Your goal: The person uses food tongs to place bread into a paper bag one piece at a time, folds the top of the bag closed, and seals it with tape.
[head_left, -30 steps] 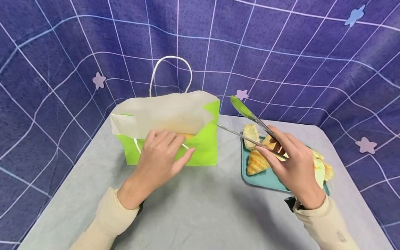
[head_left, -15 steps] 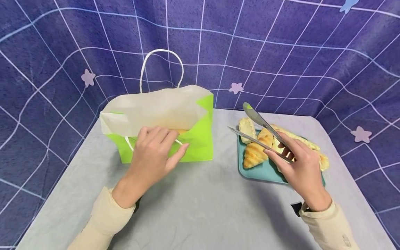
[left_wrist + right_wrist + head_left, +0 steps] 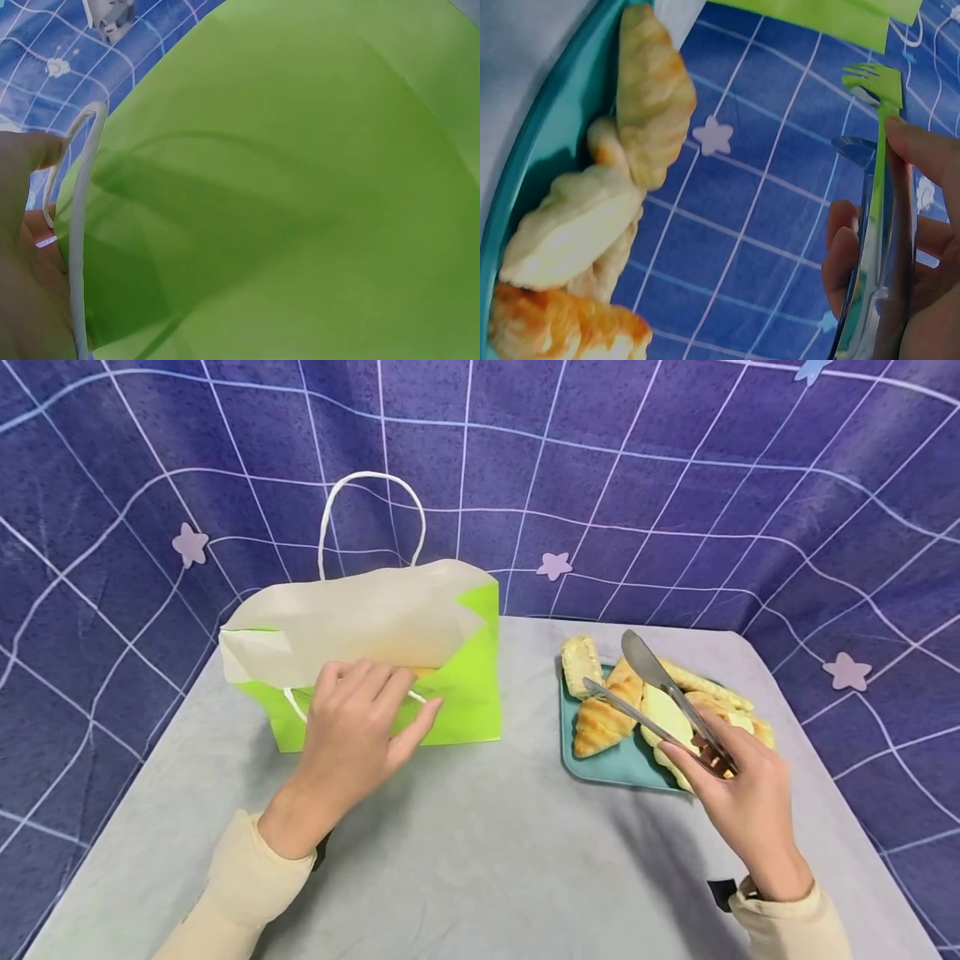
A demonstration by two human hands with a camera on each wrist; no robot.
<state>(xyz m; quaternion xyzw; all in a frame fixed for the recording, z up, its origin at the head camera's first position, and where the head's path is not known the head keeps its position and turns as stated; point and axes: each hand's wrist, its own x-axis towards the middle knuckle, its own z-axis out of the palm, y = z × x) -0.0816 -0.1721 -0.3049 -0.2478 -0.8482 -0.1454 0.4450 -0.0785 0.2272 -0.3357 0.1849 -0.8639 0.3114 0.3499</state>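
A green paper bag (image 3: 465, 702) with a white inside and white cord handles stands at the left of the table. My left hand (image 3: 348, 735) holds its front rim, fingers curled over the edge and thumb apart outside, near the front handle (image 3: 81, 225). A bit of something yellow (image 3: 426, 672) shows inside; the rest is hidden. My right hand (image 3: 753, 802) grips metal tongs (image 3: 670, 687) above a teal tray (image 3: 600, 770). Their tips stand apart with nothing between them. Beneath lie a croissant (image 3: 600, 727), a pale oblong pastry (image 3: 581, 664) and several other breads.
The grey table (image 3: 480, 852) runs between bag and tray and toward me. A blue curtain (image 3: 480, 477) with a grid pattern and stars surrounds it at the back and sides. The rear bag handle (image 3: 371, 475) stands upright.
The right hand has moved rightward and lower, bringing the tongs from near the bag to over the tray. The left hand has stayed at the bag's rim. The view has shifted slightly.
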